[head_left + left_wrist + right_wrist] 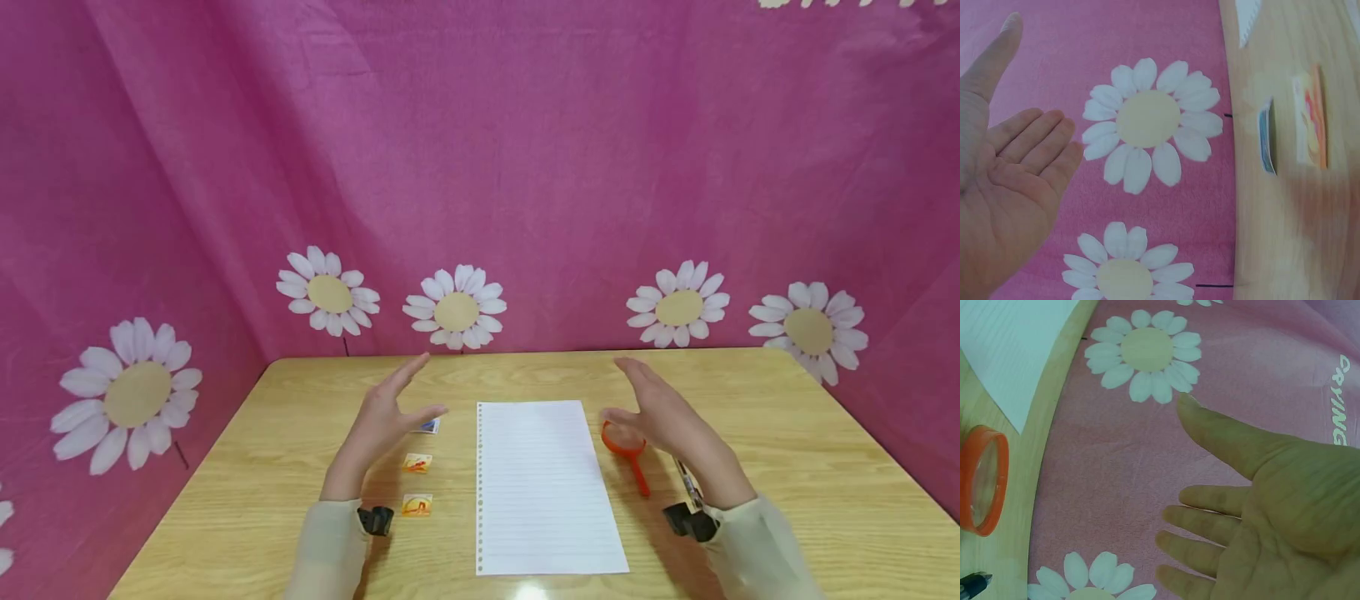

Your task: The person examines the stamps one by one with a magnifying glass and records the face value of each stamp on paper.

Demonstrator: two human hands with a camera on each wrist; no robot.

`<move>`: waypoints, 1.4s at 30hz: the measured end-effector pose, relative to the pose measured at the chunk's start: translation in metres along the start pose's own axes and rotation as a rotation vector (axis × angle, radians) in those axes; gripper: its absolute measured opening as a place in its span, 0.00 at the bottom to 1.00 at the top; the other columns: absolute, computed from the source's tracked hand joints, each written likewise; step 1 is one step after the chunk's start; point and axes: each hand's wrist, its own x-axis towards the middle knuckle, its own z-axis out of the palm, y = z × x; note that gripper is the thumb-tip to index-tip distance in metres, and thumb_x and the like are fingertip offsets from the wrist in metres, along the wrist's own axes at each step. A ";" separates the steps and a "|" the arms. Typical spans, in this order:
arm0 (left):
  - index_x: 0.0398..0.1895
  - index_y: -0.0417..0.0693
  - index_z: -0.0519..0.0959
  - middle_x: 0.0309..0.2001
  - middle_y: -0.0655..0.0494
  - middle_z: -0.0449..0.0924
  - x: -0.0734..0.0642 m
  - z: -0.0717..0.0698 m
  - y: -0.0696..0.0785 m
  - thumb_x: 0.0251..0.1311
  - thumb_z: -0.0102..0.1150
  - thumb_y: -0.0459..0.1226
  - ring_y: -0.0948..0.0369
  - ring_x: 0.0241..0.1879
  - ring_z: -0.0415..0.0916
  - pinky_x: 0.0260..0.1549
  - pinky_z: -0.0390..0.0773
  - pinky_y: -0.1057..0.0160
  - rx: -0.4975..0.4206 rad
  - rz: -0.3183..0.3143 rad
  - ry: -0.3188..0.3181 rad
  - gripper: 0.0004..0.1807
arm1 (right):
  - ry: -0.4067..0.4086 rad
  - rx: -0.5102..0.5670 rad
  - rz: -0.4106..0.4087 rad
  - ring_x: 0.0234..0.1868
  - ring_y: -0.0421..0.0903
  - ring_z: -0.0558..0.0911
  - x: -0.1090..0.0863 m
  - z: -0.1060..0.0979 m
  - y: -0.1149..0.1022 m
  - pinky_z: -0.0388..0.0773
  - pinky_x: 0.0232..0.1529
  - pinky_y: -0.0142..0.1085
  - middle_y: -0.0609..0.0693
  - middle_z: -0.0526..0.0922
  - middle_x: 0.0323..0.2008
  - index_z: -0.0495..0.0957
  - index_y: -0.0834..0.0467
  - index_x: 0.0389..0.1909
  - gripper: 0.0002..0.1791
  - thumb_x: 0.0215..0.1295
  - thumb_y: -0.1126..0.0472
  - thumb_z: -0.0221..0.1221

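Both hands are raised above the table with palms turned toward each other. My left hand [381,419] hovers near a column of small picture cards, its thumb apart from its straight fingers and nothing held. The blue card [427,427] is partly hidden by the thumb; below it lie an orange card [417,463] and another orange card [417,505]. My right hand [670,419] is likewise empty, over a red-rimmed magnifying glass [639,475] and a pen [687,483] that the wrist partly covers. Between the hands lies a lined sheet of paper [547,492] with punched holes along its left edge.
The wooden table [247,500] ends at a pink curtain [480,167] printed with white daisies, which also hangs along the sides. Dark wrist cameras sit on both wrists. A bright reflection shows at the table's front edge.
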 end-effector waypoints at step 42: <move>0.63 0.43 0.72 0.62 0.44 0.76 -0.032 -0.010 -0.044 0.52 0.72 0.40 0.46 0.64 0.72 0.64 0.70 0.48 -0.073 -0.130 -0.239 0.34 | -0.141 -0.039 0.033 0.50 0.67 0.78 -0.024 0.015 0.041 0.77 0.48 0.56 0.72 0.80 0.49 0.72 0.76 0.53 0.31 0.57 0.57 0.68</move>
